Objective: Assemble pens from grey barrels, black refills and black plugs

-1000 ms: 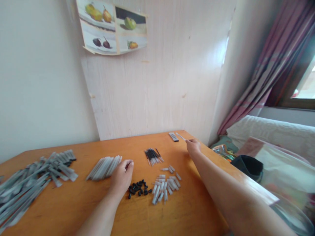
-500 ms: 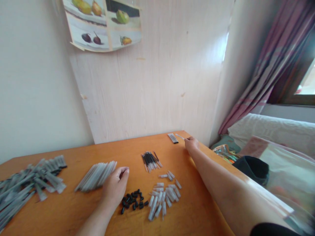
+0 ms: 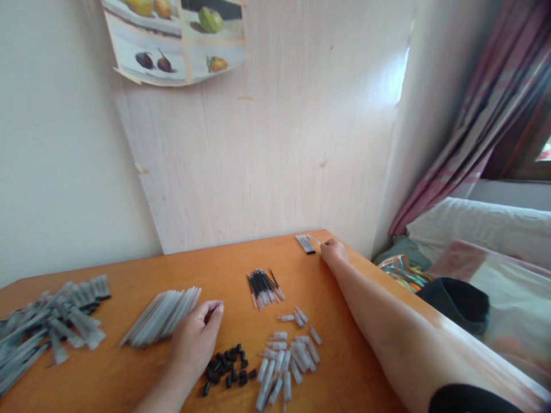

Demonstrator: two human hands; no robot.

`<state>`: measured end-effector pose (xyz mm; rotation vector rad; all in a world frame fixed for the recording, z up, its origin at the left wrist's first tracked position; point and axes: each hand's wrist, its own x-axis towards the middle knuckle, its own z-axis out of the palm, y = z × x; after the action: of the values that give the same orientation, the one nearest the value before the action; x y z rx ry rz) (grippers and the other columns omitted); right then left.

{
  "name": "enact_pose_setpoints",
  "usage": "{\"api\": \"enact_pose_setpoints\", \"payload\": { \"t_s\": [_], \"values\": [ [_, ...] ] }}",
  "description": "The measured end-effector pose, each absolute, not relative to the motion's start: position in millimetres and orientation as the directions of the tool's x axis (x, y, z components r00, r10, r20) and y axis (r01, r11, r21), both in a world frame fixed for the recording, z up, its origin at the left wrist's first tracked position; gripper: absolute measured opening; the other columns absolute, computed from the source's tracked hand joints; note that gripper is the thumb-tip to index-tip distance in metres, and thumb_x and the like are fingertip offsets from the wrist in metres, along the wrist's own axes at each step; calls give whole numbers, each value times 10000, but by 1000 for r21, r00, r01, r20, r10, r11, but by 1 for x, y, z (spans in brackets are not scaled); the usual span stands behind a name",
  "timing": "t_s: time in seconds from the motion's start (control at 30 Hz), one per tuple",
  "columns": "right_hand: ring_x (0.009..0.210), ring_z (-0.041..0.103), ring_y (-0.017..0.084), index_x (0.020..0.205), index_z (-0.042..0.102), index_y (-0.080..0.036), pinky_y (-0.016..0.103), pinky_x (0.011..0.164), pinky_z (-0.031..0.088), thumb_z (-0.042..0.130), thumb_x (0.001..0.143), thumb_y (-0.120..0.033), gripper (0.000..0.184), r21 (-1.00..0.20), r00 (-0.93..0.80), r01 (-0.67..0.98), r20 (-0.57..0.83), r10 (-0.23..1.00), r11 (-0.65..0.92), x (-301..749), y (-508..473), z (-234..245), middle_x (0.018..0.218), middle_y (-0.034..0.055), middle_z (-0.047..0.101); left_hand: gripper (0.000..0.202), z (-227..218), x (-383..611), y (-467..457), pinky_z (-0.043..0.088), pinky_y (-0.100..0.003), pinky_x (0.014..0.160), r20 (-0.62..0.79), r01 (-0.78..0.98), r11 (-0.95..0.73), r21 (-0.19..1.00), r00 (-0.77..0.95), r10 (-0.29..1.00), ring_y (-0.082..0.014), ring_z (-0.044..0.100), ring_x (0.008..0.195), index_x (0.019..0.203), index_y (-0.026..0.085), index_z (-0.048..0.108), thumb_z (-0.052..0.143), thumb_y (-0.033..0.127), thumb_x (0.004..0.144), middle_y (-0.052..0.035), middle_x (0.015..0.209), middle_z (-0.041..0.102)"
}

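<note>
At the far right corner of the desk (image 3: 224, 269), the right hand (image 3: 336, 252) is reaching out, its fingers clamping on one end of a slim tube (image 3: 314, 239). The tube is pointing toward a neat row (image 3: 306, 244) of black-ended tubes, just beside it. Nearer, the left hand (image 3: 196, 330) is hovering or resting by a stack of clear tubes (image 3: 161, 315), fingers curling together against the thumb; whether they are pinching anything, one cannot tell. Black caps (image 3: 230, 364) are lying loose beside that hand, with pale pieces (image 3: 284, 364) scattering to their right and black sticks (image 3: 263, 287) bunching behind. A larger heap (image 3: 55, 315) is spreading over the left end. Off the right edge, a clear bag (image 3: 402, 272) is showing orange and green items inside, while a black bin (image 3: 460, 304) is gaping open, its dark interior hiding any contents.
</note>
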<state>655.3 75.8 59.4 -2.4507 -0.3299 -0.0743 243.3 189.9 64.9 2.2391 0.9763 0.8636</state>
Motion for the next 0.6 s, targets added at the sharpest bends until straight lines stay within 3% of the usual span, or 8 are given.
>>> {"api": "enact_pose_setpoints", "payload": {
  "t_s": [0.4,0.6],
  "values": [
    [1005,633,285,954,736,-225,366,794,504,549,785,-352,283,-532,953,298,117,280,-793,657,81,54,1047,127,692,396,59,243,193,503,-345,847,312,434,-571,697,533,786,-239,654,957,981,200,672,475,508,830,-62,1005,719],
    [978,646,261,961,738,-229,322,768,508,492,823,-350,307,-529,941,328,109,320,-783,659,76,56,1035,111,700,395,59,243,193,499,-347,866,314,440,-572,692,530,788,-239,652,969,990,203,674,476,507,833,-59,1026,716]
  ]
}}
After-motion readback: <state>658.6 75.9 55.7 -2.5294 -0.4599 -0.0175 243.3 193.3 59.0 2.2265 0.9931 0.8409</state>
